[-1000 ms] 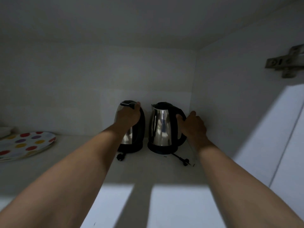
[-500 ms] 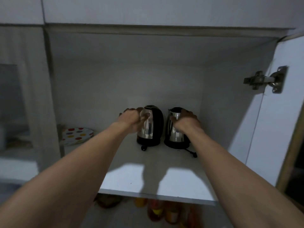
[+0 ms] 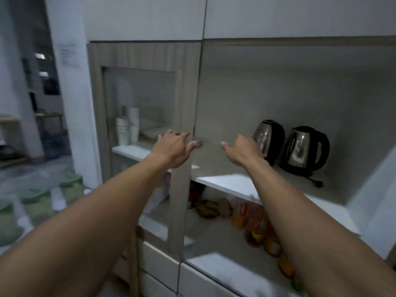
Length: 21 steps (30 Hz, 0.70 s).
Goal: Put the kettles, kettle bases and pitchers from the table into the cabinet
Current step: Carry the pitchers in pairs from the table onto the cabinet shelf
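No text can be read anywhere. A paper notice (image 3: 69,54) on the white pillar at the upper left of the frame carries lines of print, but they are too blurred to make out. The bottles (image 3: 255,221) on the lower shelf bear red and yellow labels, equally illegible.

Dim room with a white pillar (image 3: 70,103) beside a wood-framed glass door (image 3: 141,116)
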### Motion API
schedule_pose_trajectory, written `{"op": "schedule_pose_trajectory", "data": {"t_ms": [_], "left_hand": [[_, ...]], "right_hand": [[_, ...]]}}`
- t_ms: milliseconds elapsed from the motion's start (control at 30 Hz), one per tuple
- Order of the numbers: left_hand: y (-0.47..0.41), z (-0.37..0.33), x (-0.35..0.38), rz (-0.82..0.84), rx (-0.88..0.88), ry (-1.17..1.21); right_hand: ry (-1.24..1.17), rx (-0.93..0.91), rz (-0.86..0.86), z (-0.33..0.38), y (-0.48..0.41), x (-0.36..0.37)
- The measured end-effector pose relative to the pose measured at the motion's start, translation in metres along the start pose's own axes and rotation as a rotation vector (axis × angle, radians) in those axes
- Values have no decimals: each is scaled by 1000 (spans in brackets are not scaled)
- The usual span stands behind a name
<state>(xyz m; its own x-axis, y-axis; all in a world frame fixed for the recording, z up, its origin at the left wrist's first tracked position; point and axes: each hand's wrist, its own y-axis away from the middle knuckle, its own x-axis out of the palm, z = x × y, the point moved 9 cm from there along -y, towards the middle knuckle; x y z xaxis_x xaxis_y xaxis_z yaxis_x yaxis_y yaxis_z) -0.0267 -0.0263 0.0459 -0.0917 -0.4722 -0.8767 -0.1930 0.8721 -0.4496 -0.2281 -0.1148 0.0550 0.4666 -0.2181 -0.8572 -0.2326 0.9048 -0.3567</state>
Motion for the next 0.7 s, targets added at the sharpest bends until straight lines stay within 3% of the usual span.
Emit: {"op": "schedule_pose_trajectory", "data": {"t_ms": [367,700], "left_hand": [[165,223,-85,2,-425,-188],[272,357,-123,-47,-711,-269]], "right_hand": [[-158,-374,215,247,71,118],[-197,-681,373,419,134,205]]}}
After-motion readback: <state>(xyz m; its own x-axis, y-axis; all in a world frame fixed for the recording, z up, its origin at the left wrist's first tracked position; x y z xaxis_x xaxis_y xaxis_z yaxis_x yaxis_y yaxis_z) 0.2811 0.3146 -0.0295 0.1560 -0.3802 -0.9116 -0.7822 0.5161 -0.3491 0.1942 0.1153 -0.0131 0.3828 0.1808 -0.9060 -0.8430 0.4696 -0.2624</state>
